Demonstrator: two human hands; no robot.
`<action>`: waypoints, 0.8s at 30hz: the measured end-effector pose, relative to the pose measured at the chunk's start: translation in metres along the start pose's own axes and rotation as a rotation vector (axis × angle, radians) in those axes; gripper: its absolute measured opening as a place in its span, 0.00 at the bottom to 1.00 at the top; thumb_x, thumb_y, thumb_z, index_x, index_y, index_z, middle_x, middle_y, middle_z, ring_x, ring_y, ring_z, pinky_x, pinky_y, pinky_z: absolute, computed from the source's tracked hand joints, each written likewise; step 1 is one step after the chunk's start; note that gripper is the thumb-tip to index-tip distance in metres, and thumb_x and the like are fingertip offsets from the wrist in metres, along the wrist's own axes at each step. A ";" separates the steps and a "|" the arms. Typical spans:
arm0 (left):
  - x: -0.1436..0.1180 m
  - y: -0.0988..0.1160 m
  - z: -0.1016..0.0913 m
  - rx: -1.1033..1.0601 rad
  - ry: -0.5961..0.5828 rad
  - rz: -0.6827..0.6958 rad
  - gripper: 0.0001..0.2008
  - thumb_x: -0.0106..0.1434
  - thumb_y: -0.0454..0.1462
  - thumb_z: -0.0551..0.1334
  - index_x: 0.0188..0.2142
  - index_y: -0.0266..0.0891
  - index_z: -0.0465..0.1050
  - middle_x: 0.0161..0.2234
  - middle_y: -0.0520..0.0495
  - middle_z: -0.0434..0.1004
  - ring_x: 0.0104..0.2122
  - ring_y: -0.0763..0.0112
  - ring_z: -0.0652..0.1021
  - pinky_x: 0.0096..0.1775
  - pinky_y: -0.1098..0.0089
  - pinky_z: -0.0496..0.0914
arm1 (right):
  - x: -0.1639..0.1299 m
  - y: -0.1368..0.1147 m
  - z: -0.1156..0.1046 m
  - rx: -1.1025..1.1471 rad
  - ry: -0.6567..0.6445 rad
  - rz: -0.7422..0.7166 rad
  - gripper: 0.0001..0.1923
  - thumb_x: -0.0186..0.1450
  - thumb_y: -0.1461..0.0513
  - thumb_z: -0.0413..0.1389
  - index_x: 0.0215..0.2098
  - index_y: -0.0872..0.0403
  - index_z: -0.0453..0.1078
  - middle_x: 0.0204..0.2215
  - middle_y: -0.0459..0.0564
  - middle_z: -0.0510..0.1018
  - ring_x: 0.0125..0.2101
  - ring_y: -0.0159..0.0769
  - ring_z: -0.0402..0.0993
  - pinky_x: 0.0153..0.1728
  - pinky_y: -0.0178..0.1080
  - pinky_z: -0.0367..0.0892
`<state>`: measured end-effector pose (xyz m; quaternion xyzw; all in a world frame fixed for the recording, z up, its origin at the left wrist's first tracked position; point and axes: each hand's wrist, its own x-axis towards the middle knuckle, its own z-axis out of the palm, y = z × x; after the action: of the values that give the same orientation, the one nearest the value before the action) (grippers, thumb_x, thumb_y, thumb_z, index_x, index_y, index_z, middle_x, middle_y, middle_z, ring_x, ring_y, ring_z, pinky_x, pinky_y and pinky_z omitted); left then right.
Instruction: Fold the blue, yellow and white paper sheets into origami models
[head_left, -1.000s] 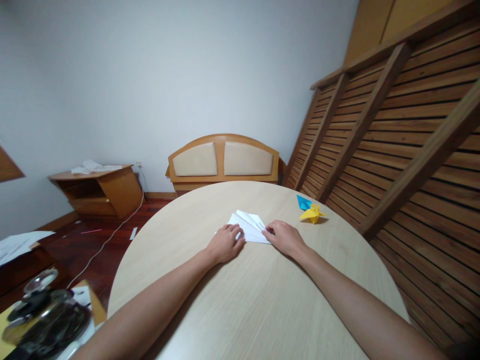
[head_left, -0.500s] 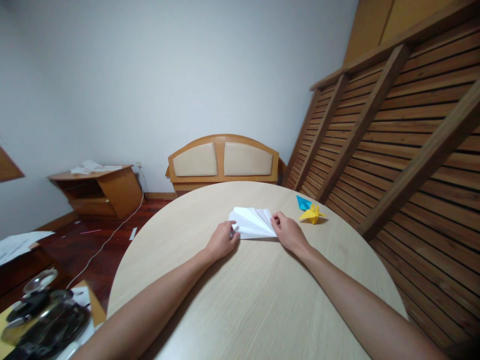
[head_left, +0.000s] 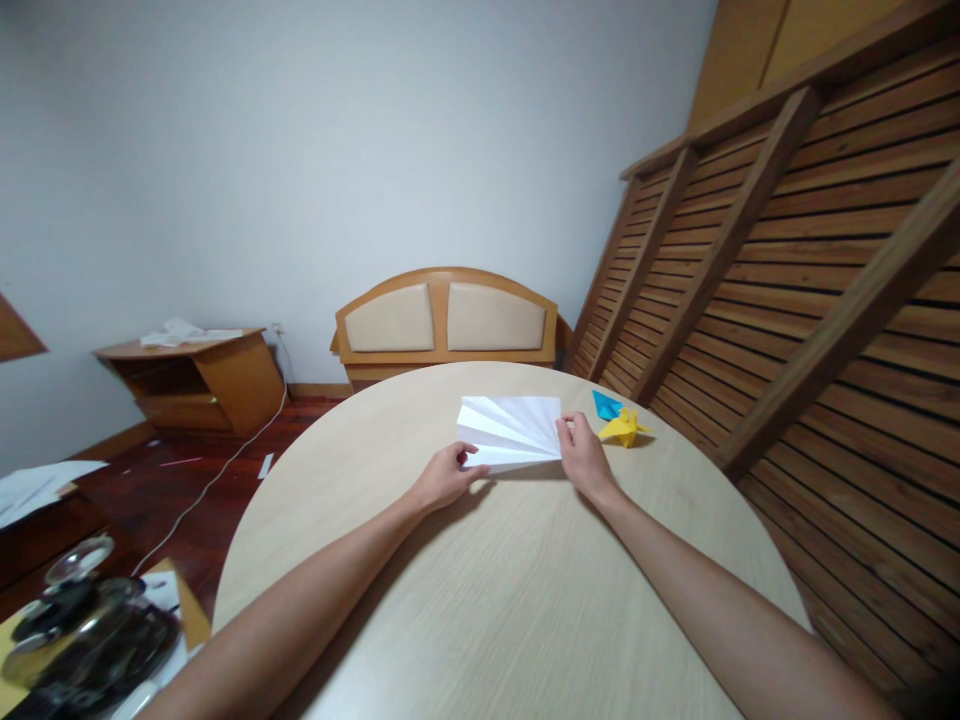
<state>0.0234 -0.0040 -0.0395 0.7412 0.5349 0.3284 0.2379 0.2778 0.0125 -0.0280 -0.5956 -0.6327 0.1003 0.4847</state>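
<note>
A white sheet of paper with fan-like creases is held between my two hands over the table. My left hand pinches its near left corner, the thumb along the front edge. At the right edge, the fingers and thumb of my right hand are closed on the paper. The creases spread from the lower right toward the left and far edges. Just right of my right hand stands a yellow origami bird, with a blue folded paper piece behind it.
Past the round table stands a headboard against the wall. Wooden slats lean along the right side. At left are a low cabinet with papers, a cable on the floor, and a cluttered surface holding a dark glossy item.
The white paper has opened out wider and taller, its far edge higher and its creases now fanning toward the left. My right hand has shifted slightly right with its edge.
</note>
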 end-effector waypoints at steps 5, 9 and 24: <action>-0.004 0.007 -0.003 -0.016 -0.128 0.083 0.15 0.64 0.45 0.60 0.39 0.35 0.77 0.27 0.49 0.74 0.27 0.69 0.73 0.31 0.70 0.66 | 0.001 0.003 0.001 0.000 0.003 0.004 0.16 0.68 0.51 0.43 0.41 0.51 0.64 0.27 0.51 0.77 0.29 0.44 0.74 0.30 0.39 0.63; -0.008 0.013 -0.010 0.297 -0.135 0.460 0.07 0.64 0.35 0.60 0.35 0.40 0.78 0.34 0.46 0.77 0.38 0.64 0.75 0.47 0.63 0.67 | 0.003 0.010 0.004 0.000 0.017 0.026 0.15 0.69 0.52 0.43 0.42 0.51 0.65 0.29 0.52 0.78 0.32 0.45 0.75 0.32 0.40 0.65; -0.022 0.024 -0.015 0.387 -0.246 0.589 0.12 0.63 0.37 0.59 0.43 0.43 0.78 0.58 0.43 0.68 0.45 0.62 0.77 0.50 0.62 0.71 | 0.011 0.032 0.011 0.080 -0.013 0.128 0.12 0.68 0.54 0.47 0.41 0.52 0.66 0.36 0.55 0.80 0.37 0.45 0.77 0.39 0.42 0.69</action>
<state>0.0231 -0.0326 -0.0173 0.9285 0.3184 0.1840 0.0511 0.2927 0.0359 -0.0512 -0.6144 -0.5918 0.1603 0.4966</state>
